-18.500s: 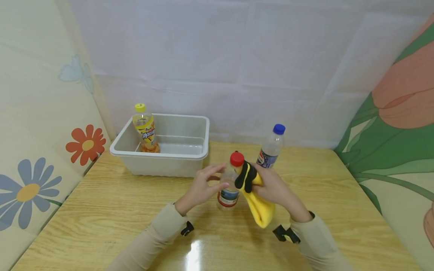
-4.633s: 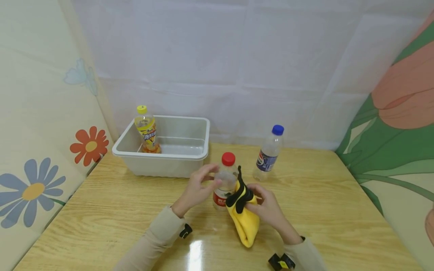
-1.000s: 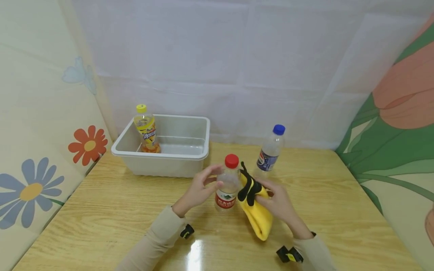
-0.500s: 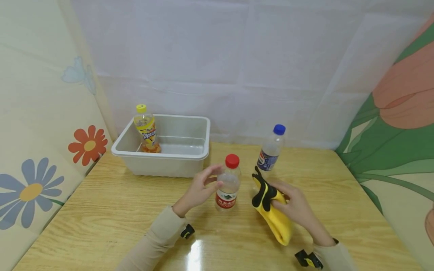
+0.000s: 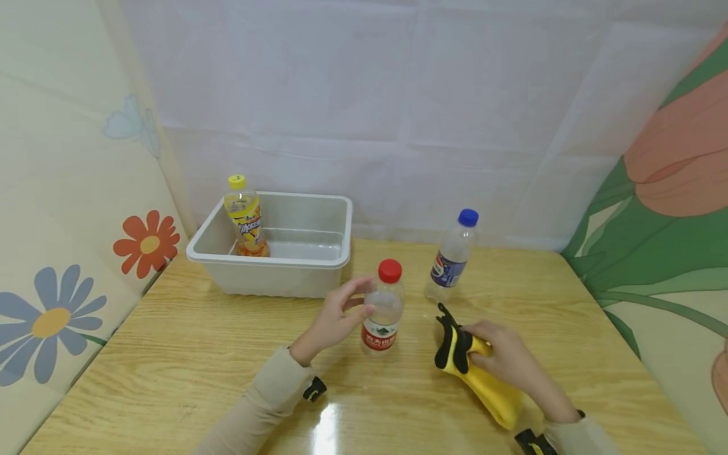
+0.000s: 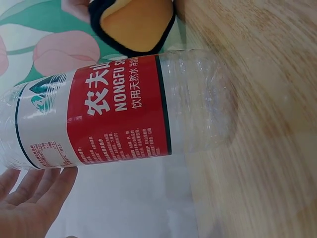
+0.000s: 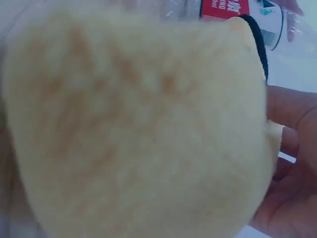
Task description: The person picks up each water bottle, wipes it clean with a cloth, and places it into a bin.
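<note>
A clear water bottle (image 5: 380,325) with a red cap and a red-and-white label stands upright on the table, right of the tray. My left hand (image 5: 335,316) holds its upper part from the left, thumb in front. In the left wrist view, fingers (image 6: 54,186) lie against the bottle (image 6: 119,109) near the label's white end. Right of the bottle and apart from it, my right hand (image 5: 506,357) pinches a folded yellow cloth (image 5: 483,385) with black edging. The cloth (image 7: 138,129) fills most of the right wrist view, blurred, and hides part of the hand (image 7: 297,173).
A light grey tray (image 5: 273,272) stands at the back left, with a yellow-capped bottle (image 5: 249,224) leaning inside it. Behind the cloth, a blue-capped bottle (image 5: 452,259) stands on the wooden table (image 5: 199,354). A white sheet (image 5: 364,114) hangs along the back.
Over the last second my right hand has drawn the cloth away from the bottle, rightward and nearer to me. Since earlier, the bottle has turned to another label side. The left hand stays.
</note>
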The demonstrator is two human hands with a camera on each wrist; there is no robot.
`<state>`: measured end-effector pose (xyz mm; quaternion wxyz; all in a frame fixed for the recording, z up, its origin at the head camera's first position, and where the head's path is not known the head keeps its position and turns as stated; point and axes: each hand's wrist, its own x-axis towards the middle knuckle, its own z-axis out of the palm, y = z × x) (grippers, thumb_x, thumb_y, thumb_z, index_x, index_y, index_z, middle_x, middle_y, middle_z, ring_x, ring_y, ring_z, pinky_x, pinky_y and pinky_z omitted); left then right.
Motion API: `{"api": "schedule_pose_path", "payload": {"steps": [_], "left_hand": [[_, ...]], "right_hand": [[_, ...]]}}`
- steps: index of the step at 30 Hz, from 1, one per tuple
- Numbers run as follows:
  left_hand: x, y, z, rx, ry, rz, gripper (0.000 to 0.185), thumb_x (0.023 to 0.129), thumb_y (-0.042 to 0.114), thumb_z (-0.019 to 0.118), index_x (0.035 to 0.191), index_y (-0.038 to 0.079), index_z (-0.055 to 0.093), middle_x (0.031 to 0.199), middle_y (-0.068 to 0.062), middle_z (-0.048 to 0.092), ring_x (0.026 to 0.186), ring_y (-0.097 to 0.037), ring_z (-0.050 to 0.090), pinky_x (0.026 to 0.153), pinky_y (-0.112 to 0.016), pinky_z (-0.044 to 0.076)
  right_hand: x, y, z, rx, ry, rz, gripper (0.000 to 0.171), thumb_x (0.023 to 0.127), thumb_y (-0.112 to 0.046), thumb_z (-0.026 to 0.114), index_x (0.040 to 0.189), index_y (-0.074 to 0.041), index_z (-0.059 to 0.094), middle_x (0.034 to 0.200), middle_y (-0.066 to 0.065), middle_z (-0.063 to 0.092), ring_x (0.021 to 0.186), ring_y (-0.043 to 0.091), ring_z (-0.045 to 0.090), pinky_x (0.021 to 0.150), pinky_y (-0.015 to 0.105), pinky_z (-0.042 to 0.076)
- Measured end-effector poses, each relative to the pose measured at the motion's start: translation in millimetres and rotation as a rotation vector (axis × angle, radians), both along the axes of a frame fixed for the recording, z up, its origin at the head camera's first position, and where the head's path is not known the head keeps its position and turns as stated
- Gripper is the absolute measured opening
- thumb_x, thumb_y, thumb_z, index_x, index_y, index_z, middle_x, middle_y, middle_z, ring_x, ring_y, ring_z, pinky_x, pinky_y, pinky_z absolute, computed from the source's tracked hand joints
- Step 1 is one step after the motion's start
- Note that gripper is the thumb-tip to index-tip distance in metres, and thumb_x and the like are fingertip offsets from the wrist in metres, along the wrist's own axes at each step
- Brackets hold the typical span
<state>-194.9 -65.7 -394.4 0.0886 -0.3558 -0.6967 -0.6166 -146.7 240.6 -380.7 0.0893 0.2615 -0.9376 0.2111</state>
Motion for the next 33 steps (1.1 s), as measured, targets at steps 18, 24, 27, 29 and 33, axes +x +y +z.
{"api": "schedule_pose_path", "payload": {"steps": [18, 24, 27, 29, 33], "left_hand": [[4.4, -4, 0.8, 0.012, 0.081, 0.024, 0.044, 0.085, -0.002, 0.059, 0.124, -0.015, 0.041, 0.118, -0.028, 0.051, 0.108, -0.039, 0.051, 0.085, -0.033, 0.051], [5.8, -10, 1.0, 0.020, 0.088, 0.039, 0.045, 0.087, 0.006, 0.059, 0.125, -0.012, 0.043, 0.119, -0.028, 0.052, 0.108, -0.040, 0.051, 0.085, -0.038, 0.051], [7.4, -14, 1.7, 0.011, 0.082, 0.056, 0.045, 0.085, 0.000, 0.060, 0.125, -0.012, 0.043, 0.119, -0.027, 0.052, 0.108, -0.039, 0.051, 0.086, -0.041, 0.050], [8.1, -17, 1.7, 0.009, 0.084, 0.066, 0.046, 0.083, -0.005, 0.060, 0.125, -0.012, 0.042, 0.118, -0.028, 0.052, 0.107, -0.039, 0.052, 0.086, -0.042, 0.050], [9.6, -23, 0.9, 0.006, 0.096, 0.093, 0.047, 0.081, -0.009, 0.060, 0.125, -0.012, 0.043, 0.118, -0.028, 0.052, 0.106, -0.038, 0.053, 0.085, -0.043, 0.050]], "right_hand": [[-10.1, -11, -21.8, 0.081, -0.164, 0.031, 0.037, 0.073, -0.006, 0.073, 0.105, 0.007, 0.061, 0.097, 0.014, 0.063, 0.088, 0.030, 0.060, 0.076, 0.044, 0.052], [-11.4, -12, -22.6, 0.118, -0.227, 0.046, 0.038, 0.076, -0.013, 0.072, 0.107, 0.007, 0.061, 0.099, 0.014, 0.063, 0.091, 0.031, 0.059, 0.079, 0.047, 0.050], [-11.7, -13, -22.0, 0.151, -0.254, 0.053, 0.041, 0.076, -0.016, 0.072, 0.108, 0.007, 0.060, 0.101, 0.014, 0.062, 0.092, 0.033, 0.058, 0.080, 0.048, 0.049], [-11.9, -14, -21.5, 0.166, -0.269, 0.054, 0.042, 0.076, -0.018, 0.072, 0.109, 0.006, 0.060, 0.102, 0.015, 0.061, 0.093, 0.033, 0.057, 0.081, 0.048, 0.049], [-11.5, -14, -19.8, 0.182, -0.276, 0.068, 0.045, 0.075, -0.018, 0.073, 0.110, 0.008, 0.059, 0.103, 0.017, 0.061, 0.094, 0.034, 0.057, 0.081, 0.049, 0.048]]}}
